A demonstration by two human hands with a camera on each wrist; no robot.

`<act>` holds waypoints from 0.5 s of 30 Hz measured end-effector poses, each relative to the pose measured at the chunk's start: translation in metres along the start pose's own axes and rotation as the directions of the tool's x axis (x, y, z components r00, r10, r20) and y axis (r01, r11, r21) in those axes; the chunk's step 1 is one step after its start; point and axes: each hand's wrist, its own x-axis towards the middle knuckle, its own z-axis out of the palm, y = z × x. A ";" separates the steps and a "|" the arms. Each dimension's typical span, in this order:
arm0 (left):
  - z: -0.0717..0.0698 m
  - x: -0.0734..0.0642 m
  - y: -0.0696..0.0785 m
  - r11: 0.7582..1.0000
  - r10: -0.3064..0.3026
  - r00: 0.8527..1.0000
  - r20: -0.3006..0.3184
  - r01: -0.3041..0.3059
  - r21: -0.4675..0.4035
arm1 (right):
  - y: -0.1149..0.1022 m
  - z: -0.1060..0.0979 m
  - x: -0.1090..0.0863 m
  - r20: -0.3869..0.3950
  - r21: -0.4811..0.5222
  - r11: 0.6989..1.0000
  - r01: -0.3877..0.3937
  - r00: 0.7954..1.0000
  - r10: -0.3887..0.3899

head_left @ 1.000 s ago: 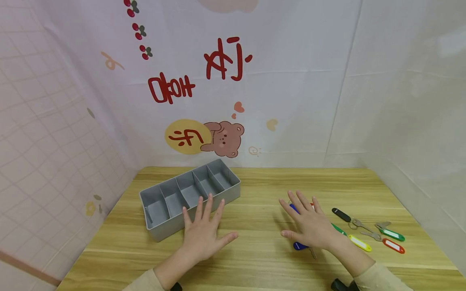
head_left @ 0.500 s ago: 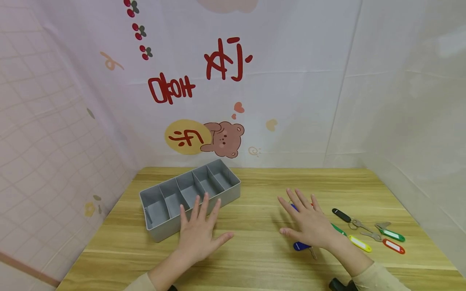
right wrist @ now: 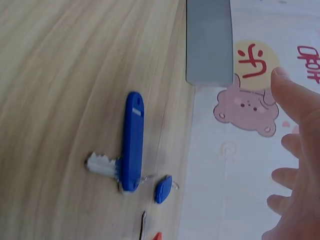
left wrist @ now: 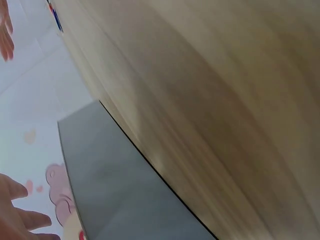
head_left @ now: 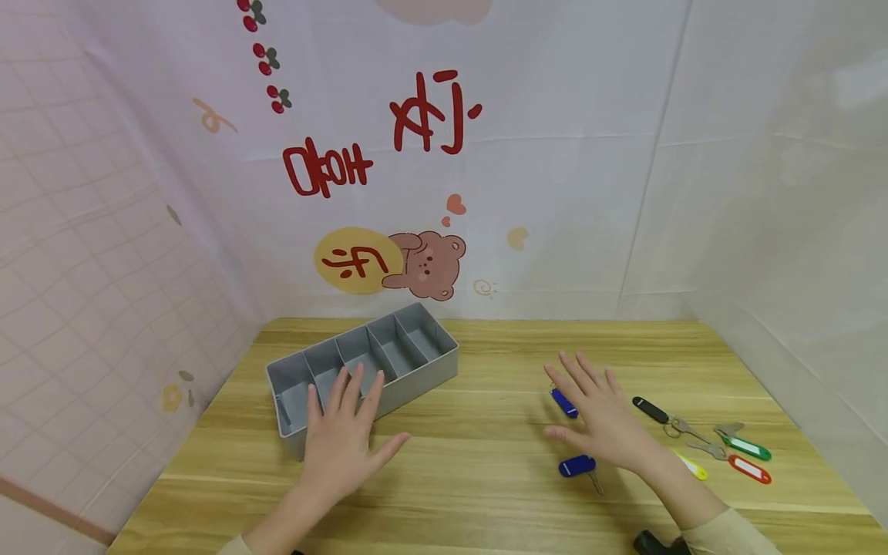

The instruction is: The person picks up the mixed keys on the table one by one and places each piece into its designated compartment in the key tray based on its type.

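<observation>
My left hand (head_left: 341,451), fingers spread, hovers at the front of a grey divided box (head_left: 425,379) and hides part of it. It grips nothing. In the left wrist view its fingertips (left wrist: 35,220) show beside the box wall (left wrist: 120,180). My right hand (head_left: 610,424) hovers, fingers spread and holding nothing, over keys with coloured tags. A blue key tag (head_left: 577,465) with a key (right wrist: 102,165) lies just below the thumb. Another blue tag (head_left: 564,402) lies by the fingers. The right hand and forearm cover part of the yellow tag (head_left: 694,467).
Right of the hand lie a black key tag (head_left: 650,410), a green tag (head_left: 749,448) and a red tag (head_left: 750,469), with keys around them. A printed cloth (head_left: 555,193) hangs behind the wooden table (head_left: 486,493). Part of a black object (head_left: 652,543) shows below the right wrist.
My left hand has shifted left along the box front. The right hand has moved slightly right and up, uncovering more of the far blue tag and covering the nearer green tag.
</observation>
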 end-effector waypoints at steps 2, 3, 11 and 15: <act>-0.001 -0.002 -0.006 1.000 -0.006 1.000 -0.023 0.006 -0.007 | 0.003 -0.001 -0.002 -0.032 0.024 1.000 0.014 0.999 -0.013; -0.002 -0.003 -0.009 1.000 -0.010 0.999 -0.032 0.010 -0.010 | 0.005 -0.001 -0.002 -0.048 0.030 0.999 0.021 0.999 -0.019; -0.008 -0.009 -0.031 0.996 -0.076 0.994 -0.081 0.073 -0.043 | 0.017 -0.005 -0.006 -0.130 0.073 0.995 0.061 0.990 -0.051; -0.012 -0.011 -0.041 0.993 -0.103 0.989 -0.105 0.096 -0.066 | 0.022 -0.006 -0.007 -0.158 0.091 0.994 0.058 0.987 -0.043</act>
